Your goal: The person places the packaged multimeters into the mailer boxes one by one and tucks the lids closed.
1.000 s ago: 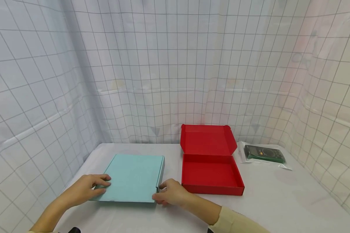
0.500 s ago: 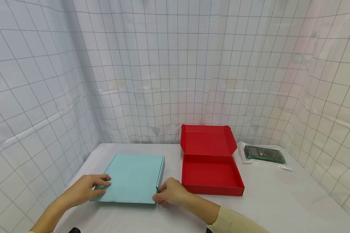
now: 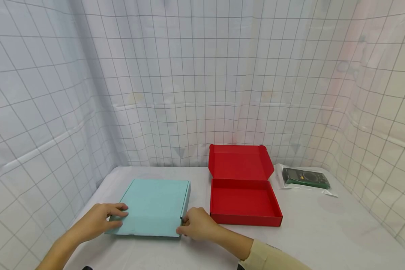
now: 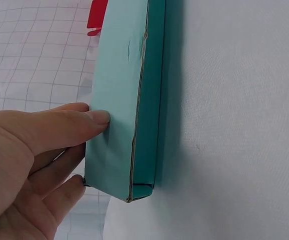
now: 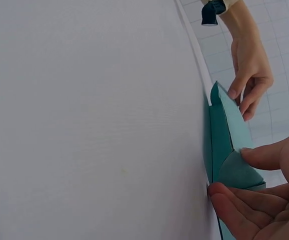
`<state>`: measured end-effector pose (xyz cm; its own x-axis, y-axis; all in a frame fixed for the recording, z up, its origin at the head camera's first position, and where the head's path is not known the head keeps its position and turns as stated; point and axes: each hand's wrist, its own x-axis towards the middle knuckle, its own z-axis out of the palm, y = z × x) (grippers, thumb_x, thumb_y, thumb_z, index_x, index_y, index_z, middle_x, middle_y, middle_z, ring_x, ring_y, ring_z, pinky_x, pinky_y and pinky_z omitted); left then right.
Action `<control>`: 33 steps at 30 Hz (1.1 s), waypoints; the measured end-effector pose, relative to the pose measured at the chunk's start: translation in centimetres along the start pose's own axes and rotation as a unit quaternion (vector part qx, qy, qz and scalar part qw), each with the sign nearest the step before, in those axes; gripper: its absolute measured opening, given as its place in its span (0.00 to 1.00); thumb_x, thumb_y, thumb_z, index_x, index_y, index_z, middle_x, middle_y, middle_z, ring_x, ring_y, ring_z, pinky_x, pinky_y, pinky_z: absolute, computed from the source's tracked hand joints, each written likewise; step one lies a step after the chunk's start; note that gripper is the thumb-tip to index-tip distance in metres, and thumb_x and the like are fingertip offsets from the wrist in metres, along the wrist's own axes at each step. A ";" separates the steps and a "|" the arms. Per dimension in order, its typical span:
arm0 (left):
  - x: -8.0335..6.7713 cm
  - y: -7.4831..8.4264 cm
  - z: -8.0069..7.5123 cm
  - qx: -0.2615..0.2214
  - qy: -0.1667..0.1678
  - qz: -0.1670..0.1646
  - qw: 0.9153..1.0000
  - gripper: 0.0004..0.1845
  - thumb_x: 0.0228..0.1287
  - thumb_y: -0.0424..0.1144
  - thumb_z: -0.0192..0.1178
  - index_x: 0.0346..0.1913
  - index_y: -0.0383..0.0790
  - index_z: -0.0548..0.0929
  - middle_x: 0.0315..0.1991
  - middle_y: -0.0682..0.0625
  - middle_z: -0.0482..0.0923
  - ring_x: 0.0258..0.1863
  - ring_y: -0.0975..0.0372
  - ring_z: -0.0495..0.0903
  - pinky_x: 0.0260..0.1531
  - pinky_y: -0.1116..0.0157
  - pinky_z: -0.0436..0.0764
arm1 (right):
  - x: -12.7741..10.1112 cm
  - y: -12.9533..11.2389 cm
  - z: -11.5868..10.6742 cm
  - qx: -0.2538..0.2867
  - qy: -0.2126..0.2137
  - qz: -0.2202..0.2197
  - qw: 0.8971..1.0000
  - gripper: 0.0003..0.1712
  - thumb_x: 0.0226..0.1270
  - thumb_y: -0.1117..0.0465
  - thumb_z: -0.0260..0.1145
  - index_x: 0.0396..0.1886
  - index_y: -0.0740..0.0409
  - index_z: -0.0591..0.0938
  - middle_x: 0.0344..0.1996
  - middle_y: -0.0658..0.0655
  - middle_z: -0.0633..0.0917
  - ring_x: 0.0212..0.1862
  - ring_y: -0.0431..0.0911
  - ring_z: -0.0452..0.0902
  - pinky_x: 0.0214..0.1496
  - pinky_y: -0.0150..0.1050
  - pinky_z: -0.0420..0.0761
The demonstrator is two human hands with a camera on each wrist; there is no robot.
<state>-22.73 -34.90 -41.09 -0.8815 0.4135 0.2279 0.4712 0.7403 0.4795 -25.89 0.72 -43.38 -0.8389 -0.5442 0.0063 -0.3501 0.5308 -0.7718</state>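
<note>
We hold the closed teal box (image 3: 154,206) at its near corners on the worktop (image 3: 324,232).
Our left hand (image 3: 98,221) pinches its left corner, our right hand (image 3: 197,224) its right corner. Just right of that grip, the red box (image 3: 244,202) lies open, empty. Since a second ago, only our right fingers have crept closer.

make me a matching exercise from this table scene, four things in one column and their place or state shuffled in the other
Things:
1. teal box
2. red box
3. multimeter
4. left hand

Places or states:
A. lid open, standing upright
B. inside a clear bag, far right
C. closed, flat on the table
D. thumb on the teal lid's near left corner

Pairs: 1-C, 2-A, 3-B, 4-D
</note>
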 end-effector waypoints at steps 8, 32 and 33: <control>-0.2 -0.2 0.2 0.015 0.024 0.002 1.000 0.15 0.56 0.37 0.78 0.46 0.37 0.91 0.53 0.46 0.86 0.56 0.43 0.82 0.50 0.52 0.84 | 0.2 0.3 -0.5 -0.057 0.019 -0.028 0.998 0.18 0.58 0.54 0.82 0.41 0.61 0.89 0.24 0.44 0.82 0.26 0.40 0.76 0.27 0.33 0.78; -1.6 -4.0 -0.7 -0.208 -0.015 -0.074 0.975 0.34 0.64 0.34 0.73 0.70 0.26 0.73 0.73 0.23 0.59 0.64 0.65 0.75 0.53 0.73 0.79 | 2.5 1.1 -2.0 -0.235 -0.025 -0.189 0.953 0.39 0.61 0.44 0.80 0.69 0.55 0.80 0.68 0.45 0.77 0.72 0.40 0.69 0.71 0.43 0.71; -1.8 -4.2 -0.8 -0.222 -0.028 -0.090 0.971 0.35 0.65 0.35 0.72 0.72 0.26 0.72 0.73 0.23 0.58 0.66 0.56 0.75 0.53 0.70 0.80 | 2.5 1.2 -2.1 -0.222 -0.024 -0.187 0.957 0.39 0.60 0.45 0.80 0.69 0.55 0.81 0.68 0.44 0.78 0.71 0.39 0.69 0.71 0.44 0.71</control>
<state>-23.17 -39.15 -42.83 -0.9395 0.3360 0.0670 0.2404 0.5074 0.8275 -29.31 1.31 -42.96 -0.6037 -0.7735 0.1932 -0.7738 0.5101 -0.3755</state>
